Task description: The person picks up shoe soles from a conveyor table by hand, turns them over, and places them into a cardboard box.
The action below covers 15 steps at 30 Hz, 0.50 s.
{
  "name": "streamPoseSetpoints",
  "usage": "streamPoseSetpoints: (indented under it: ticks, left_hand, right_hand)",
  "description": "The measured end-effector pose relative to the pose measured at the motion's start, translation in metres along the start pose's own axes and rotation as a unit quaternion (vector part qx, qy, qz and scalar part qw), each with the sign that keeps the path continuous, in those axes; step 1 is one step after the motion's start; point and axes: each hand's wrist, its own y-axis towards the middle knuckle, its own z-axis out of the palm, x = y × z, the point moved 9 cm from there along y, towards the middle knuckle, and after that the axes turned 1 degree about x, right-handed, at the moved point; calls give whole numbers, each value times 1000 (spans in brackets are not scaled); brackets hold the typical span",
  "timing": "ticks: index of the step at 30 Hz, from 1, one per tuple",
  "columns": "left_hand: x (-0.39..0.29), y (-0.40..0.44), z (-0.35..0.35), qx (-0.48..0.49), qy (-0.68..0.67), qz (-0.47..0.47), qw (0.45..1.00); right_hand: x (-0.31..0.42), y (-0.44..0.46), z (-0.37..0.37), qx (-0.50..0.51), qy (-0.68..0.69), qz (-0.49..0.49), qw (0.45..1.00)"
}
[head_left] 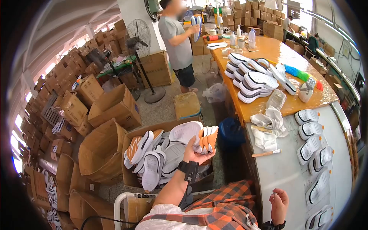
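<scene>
My left hand [198, 150] is closed round several stacked shoe soles [208, 138], white with orange undersides, above an open carton [130, 172] of loose white soles [152, 168]. It wears a black wrist device. My right hand [279, 203] is at the lower right beside the grey-white tabletop [264, 184], fingers partly curled and apart, with nothing visible in them. To its right, white soles with black edging [318, 187] lie in a column along the table's right side. A brush [266, 153] and crumpled white cloths [270, 122] lie farther up the table.
White soles [260, 80] are piled on the orange tabletop [226, 69], near a glass jar [306, 90] and a rainbow duster [299, 73]. Another person [177, 42] stands beyond, holding soles. Open cartons [100, 153], a fan [147, 76] and a blue bin [232, 132] stand around.
</scene>
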Motion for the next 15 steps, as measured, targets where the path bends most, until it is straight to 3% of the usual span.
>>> streamPoseSetpoints:
  ticks: [3, 6, 10, 12, 13, 14, 15]
  left_hand:
    - [-3, 12, 0, 23, 14, 4, 1000]
    - [-8, 21, -9, -32, 2, 4, 999]
    - [-43, 67, -36, 65, 11, -6, 998]
    - [-82, 98, -87, 83, 30, 88, 992]
    - [-105, 110, -138, -68, -4, 183, 981]
    - [-120, 142, -187, 22, -69, 151, 986]
    - [-119, 136, -194, 30, -54, 139, 988]
  right_hand:
    - [-4, 0, -3, -6, 3, 8, 1000]
    - [-7, 1, -3, -8, 16, 14, 1000]
    - [-14, 3, -2, -19, 32, 25, 999]
    - [-19, 4, -2, -19, 35, 39, 998]
    - [-21, 6, -1, -18, 38, 44, 998]
    - [-22, 7, 0, -18, 39, 49, 998]
    - [-23, 6, 1, -18, 39, 56, 998]
